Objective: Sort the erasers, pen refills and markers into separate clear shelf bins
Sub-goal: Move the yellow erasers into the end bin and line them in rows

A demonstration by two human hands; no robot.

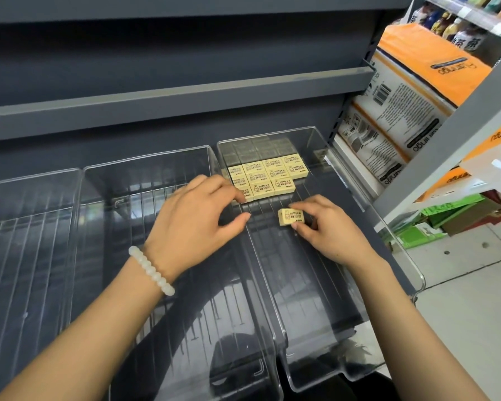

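Pinching eraser (291,216) between right hand (327,230) fingertips | left hand (191,224) relaxed, touching eraser rows (268,176)

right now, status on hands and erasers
Right hand pinches one cream boxed eraser above right clear plastic bin floor. Left hand open, fingertips at eraser block. Nothing blocking next slot.
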